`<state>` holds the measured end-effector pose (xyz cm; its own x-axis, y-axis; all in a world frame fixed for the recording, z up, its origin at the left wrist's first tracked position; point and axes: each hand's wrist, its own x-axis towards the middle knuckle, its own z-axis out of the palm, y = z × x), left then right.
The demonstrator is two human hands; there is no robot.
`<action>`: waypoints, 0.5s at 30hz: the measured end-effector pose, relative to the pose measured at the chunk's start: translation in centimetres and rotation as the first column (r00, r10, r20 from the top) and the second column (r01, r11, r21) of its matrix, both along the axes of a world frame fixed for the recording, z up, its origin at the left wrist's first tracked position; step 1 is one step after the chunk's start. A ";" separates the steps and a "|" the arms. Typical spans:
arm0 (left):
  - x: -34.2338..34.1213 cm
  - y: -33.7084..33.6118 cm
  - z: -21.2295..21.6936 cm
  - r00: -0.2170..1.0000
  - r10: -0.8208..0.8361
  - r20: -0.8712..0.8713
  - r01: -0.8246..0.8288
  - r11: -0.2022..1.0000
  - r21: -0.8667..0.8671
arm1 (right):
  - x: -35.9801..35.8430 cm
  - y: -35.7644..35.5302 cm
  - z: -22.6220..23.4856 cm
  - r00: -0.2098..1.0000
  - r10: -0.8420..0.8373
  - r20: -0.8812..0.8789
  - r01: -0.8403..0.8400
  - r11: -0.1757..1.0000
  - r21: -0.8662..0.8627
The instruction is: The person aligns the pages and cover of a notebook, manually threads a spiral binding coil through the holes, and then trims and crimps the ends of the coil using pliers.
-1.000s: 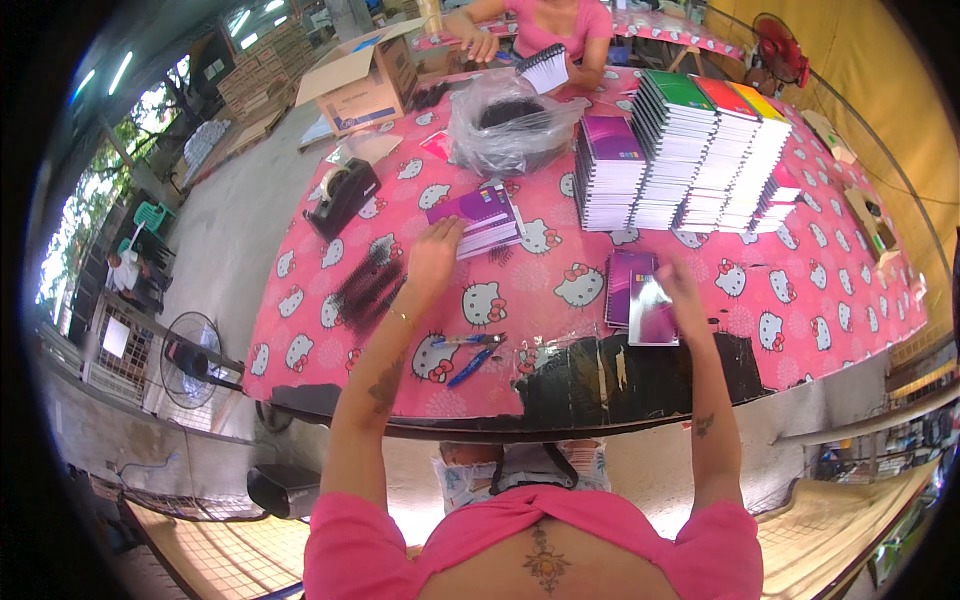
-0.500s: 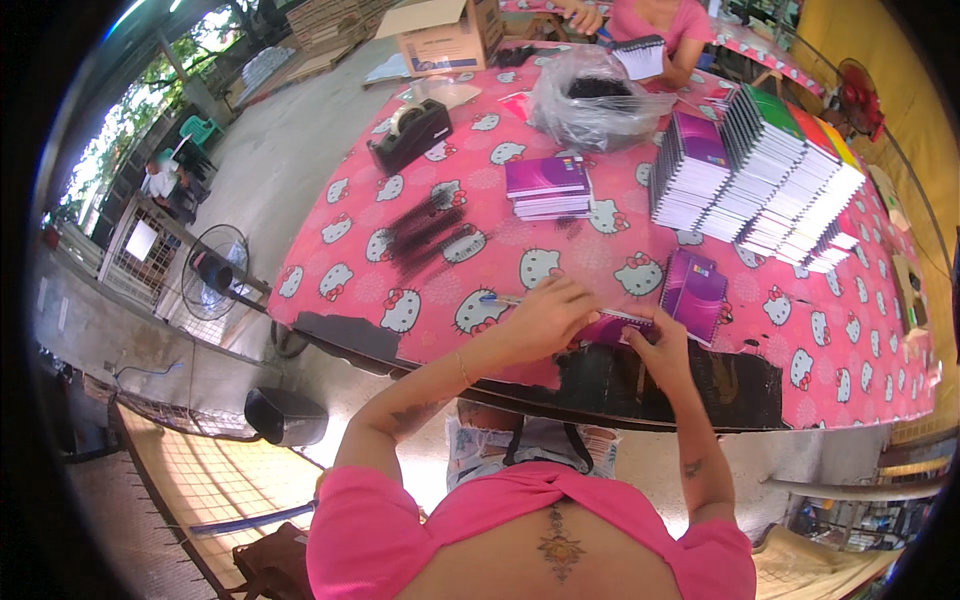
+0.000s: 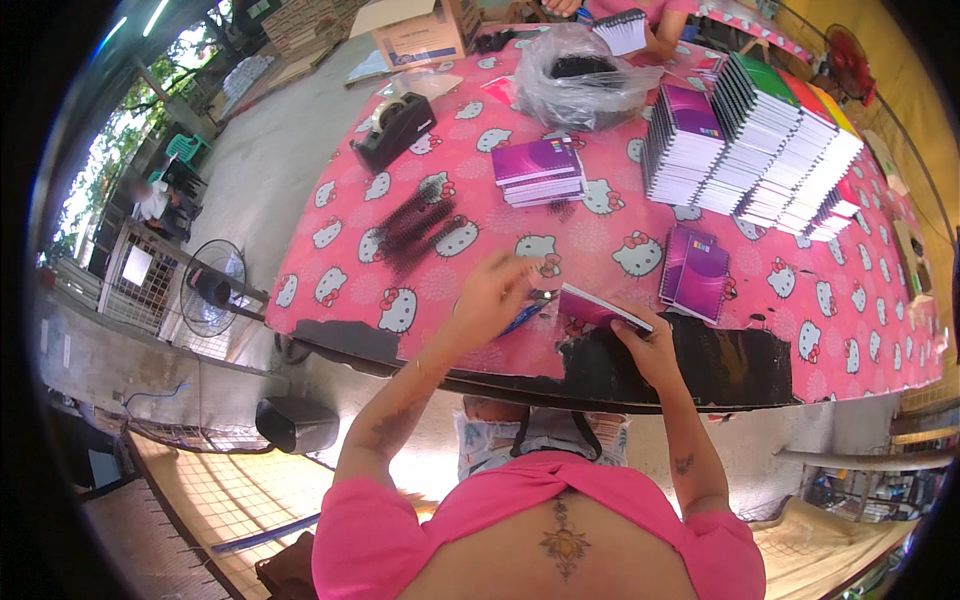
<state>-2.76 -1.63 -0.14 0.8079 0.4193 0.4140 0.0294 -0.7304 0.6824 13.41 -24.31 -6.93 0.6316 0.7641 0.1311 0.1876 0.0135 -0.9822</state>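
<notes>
My right hand [image 3: 648, 338] grips a small purple notebook [image 3: 590, 307] by its right end, tilted over the near table edge with its white page edges showing. My left hand [image 3: 495, 292] is raised just left of the notebook, apart from it, fingers bent. A blue-handled tool with a metal tip [image 3: 523, 317] sits against that hand, apparently held in it; its exact kind is too small to make out. Right of my right hand lie overlapping purple spiral notebooks [image 3: 697, 275]. Farther off is a short stack of purple notebooks [image 3: 540, 172].
Black binding coils [image 3: 415, 228] lie left on the pink patterned table [image 3: 345, 270]. Beyond are a tape dispenser [image 3: 395, 135], a clear bag of black coils [image 3: 580, 90] and a cardboard box [image 3: 420, 35]. Tall notebook stacks [image 3: 750, 150] stand right. A co-worker holds a notebook [image 3: 620, 33] opposite.
My left hand has come away from the notebook, moving left, and the blue-handled tool has swung round beneath it. The notebook, still in my right hand, has turned and shows its page edges.
</notes>
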 end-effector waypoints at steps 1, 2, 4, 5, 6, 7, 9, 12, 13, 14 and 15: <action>-0.2 -0.9 0.0 1.000 -0.005 0.002 0.005 1.000 -0.001 | 0.2 0.2 -0.3 1.000 0.021 0.015 -0.022 1.000 0.012; -0.4 -1.7 -0.2 0.999 -0.035 -0.013 0.035 0.999 -0.016 | 0.5 0.2 -0.6 0.999 0.042 0.029 -0.043 0.999 0.022; 0.0 -2.1 -0.6 0.998 -0.064 -0.027 0.063 0.998 -0.032 | 0.6 0.0 -0.6 0.999 0.041 0.008 -0.041 0.999 0.015; 0.3 -2.1 -1.3 0.998 -0.044 0.051 0.045 0.999 -0.012 | 0.5 0.1 -0.5 0.999 0.046 -0.015 -0.046 0.999 0.011; 0.4 -2.0 -1.8 0.991 -0.026 0.130 0.025 1.000 0.007 | 0.5 0.1 -0.6 0.999 0.047 -0.014 -0.047 0.999 0.010; 0.6 -1.8 -2.1 0.991 -0.028 0.131 0.027 1.000 0.006 | 0.5 0.1 -0.7 0.998 0.050 -0.023 -0.050 0.999 0.015; 0.7 -1.6 -2.6 0.991 -0.039 0.125 0.036 0.999 0.029 | 0.6 0.2 -0.8 0.998 0.052 -0.031 -0.051 0.998 0.020; 0.7 -1.7 -2.4 0.999 -0.041 -0.002 0.041 0.996 -0.075 | 0.6 0.2 -0.7 0.998 0.046 -0.052 -0.045 0.999 0.015; 0.7 -1.6 -2.5 0.999 -0.039 -0.001 0.039 0.996 -0.076 | 0.5 0.2 -0.5 0.998 0.050 -0.048 -0.049 0.999 0.015; 0.8 -1.3 -2.7 0.998 -0.026 -0.057 0.022 0.997 -0.081 | 0.5 0.3 -0.4 0.998 0.054 -0.045 -0.054 0.998 0.016; 1.0 -1.0 -2.8 0.993 -0.013 -0.113 0.004 0.996 -0.084 | 0.5 0.3 -0.4 0.997 0.057 -0.044 -0.057 0.998 0.014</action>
<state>-1.80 -2.63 -2.92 0.8515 0.4415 0.2831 0.1042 -0.6715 0.7336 13.87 -24.03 -7.30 0.5923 0.7976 0.1138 0.1427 0.0352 -0.9891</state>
